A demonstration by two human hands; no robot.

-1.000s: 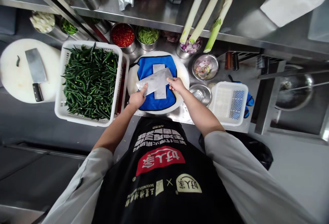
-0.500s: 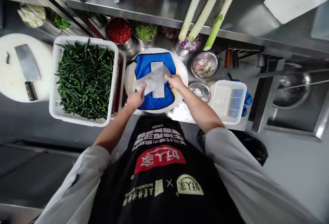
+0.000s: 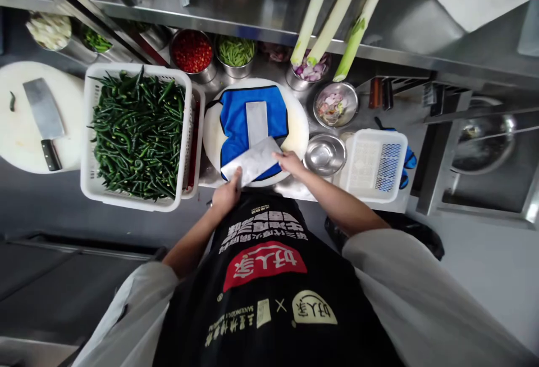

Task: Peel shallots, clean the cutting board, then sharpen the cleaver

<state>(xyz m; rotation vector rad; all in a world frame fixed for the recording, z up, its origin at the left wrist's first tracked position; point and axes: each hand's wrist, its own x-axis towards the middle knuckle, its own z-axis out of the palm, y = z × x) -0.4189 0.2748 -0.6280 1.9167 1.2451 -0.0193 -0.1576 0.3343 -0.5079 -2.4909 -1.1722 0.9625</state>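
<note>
A broad grey metal cleaver blade (image 3: 253, 163) lies slantwise across the near end of a pale rectangular whetstone (image 3: 256, 120). Its handle does not show clearly. My left hand (image 3: 227, 192) is closed at the blade's lower left, thumb uppermost. At the right end, my right hand (image 3: 289, 163) grips it with fingers together, hiding that end. Beneath the whetstone, a blue cloth (image 3: 233, 110) with dark edging is spread on a round white cutting board (image 3: 300, 125).
Left of the board stands a white basket (image 3: 86, 148) heaped with green chilies (image 3: 137, 131). Another cleaver (image 3: 44, 109) rests on a second round board (image 3: 17, 142). A metal bowl (image 3: 325, 155) and white basket (image 3: 373, 168) sit right. Leeks (image 3: 314, 13) overhang the shelf edge.
Both hands have brought the cleaver blade toward my body, from the whetstone's middle to its near end. The far part of the stone now shows uncovered.
</note>
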